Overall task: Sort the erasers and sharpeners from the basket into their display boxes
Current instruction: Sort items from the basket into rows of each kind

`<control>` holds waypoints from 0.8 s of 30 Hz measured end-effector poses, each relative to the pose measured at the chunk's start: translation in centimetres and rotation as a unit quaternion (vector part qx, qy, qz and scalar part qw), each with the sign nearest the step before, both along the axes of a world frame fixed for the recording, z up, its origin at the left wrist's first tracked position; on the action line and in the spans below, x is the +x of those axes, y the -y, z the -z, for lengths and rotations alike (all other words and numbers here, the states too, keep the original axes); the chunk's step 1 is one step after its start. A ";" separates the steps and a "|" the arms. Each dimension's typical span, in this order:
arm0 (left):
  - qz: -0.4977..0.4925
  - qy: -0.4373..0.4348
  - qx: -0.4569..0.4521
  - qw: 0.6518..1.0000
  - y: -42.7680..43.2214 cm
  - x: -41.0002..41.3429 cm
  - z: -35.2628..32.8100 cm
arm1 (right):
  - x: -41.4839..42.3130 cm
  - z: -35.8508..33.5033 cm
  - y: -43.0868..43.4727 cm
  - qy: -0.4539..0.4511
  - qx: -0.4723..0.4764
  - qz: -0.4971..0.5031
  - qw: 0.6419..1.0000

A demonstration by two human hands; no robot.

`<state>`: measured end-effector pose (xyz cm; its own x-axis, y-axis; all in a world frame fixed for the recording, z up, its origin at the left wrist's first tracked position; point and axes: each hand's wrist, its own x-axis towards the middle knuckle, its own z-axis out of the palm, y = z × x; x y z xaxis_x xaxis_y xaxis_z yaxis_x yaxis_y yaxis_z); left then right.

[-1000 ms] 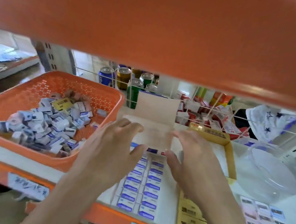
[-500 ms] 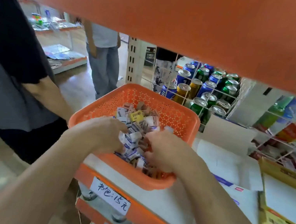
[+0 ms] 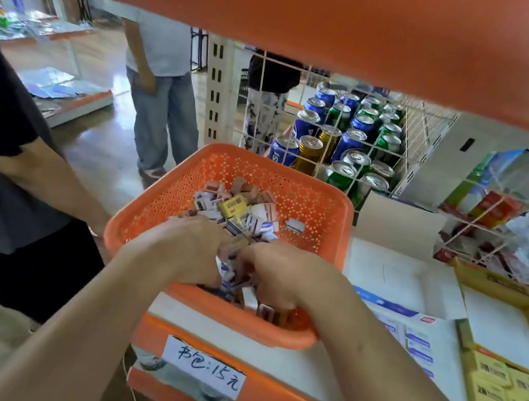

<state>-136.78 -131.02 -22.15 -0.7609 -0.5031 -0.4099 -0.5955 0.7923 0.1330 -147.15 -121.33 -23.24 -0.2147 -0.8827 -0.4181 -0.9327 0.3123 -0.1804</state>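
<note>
Currently a gathering step: left hand (image 3: 184, 250) and right hand (image 3: 282, 277) are sunk knuckles-up in the heap of erasers and sharpeners (image 3: 242, 212) inside the orange basket (image 3: 312, 194), near left on the shelf. Fingers curl down out of sight; whether they pinch anything cannot be told. Next likely calls for lifting a handful right, to the display boxes (image 3: 465, 336).
</note>
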 end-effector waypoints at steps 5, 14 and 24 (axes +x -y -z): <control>0.048 0.061 0.016 0.997 -0.1 -0.4 -0.2 | -0.1 0.4 0.2 -0.027 -0.020 0.026 0.999; 0.044 0.017 0.005 0.999 0.0 -0.4 0.8 | -0.2 0.7 -0.1 -0.059 -0.031 0.102 0.993; 0.098 -0.055 0.091 0.989 0.6 0.1 0.6 | 0.0 0.2 -0.3 -0.047 -0.075 0.148 0.985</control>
<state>-136.67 -131.59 -22.72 -0.8817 -0.2660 -0.3895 -0.4061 0.8483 0.3399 -147.19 -121.01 -23.45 -0.5024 -0.8262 -0.2547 -0.8200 0.5488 -0.1625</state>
